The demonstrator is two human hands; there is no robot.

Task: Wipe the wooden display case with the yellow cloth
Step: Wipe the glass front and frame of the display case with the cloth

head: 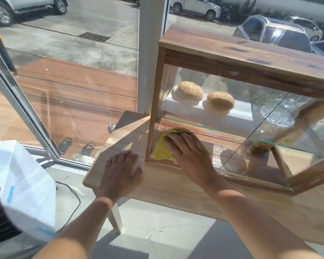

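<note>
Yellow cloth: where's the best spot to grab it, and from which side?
Probably the bunched left part of the yellow cloth, which pokes out past the right hand lying flat on it. Come from the front: the case's wooden post blocks the left, and a glass shelf sits above.

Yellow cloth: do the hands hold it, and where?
Right hand presses the cloth flat at its middle, no grip; left hand rests on the table.

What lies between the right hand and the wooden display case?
The yellow cloth, under the right hand at the lower left corner of the wooden display case; head view.
</note>
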